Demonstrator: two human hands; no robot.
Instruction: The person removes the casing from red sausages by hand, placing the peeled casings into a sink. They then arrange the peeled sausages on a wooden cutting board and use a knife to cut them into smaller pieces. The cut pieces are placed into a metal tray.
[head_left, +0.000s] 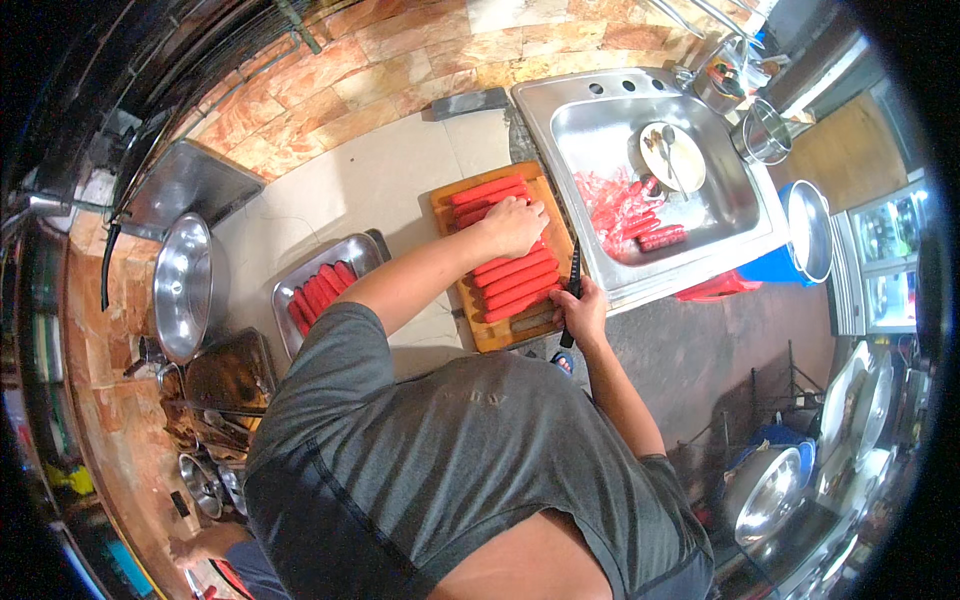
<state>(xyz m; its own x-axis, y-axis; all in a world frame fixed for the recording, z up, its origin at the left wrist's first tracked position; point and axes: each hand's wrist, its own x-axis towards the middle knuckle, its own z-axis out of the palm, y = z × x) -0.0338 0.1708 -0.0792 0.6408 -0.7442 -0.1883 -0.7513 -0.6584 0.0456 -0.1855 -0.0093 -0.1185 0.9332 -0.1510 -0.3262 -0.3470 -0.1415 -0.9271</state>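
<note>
Red sausages (523, 283) lie side by side in a row on a wooden cutting board (491, 336) beside the sink. My left hand (514, 227) rests over the middle of the row with bent fingers; whether it grips a sausage is hidden. At the board's lower right edge, my right hand (583, 309) is closed around a black-handled knife (575, 270), its thumb and finger close to the end of the nearest sausages. More red sausages (321, 294) lie in a metal tray (364, 255) left of the board, partly behind my left arm.
The steel sink (720, 217) holds red plastic wrappers (611, 202), some wrapped sausages (661, 238) and a plate (694, 161) with a spoon. A large metal basin (182, 285) stands at the left. A blue bucket (780, 259) is beyond the sink. Another person's hand (196, 547) shows at lower left.
</note>
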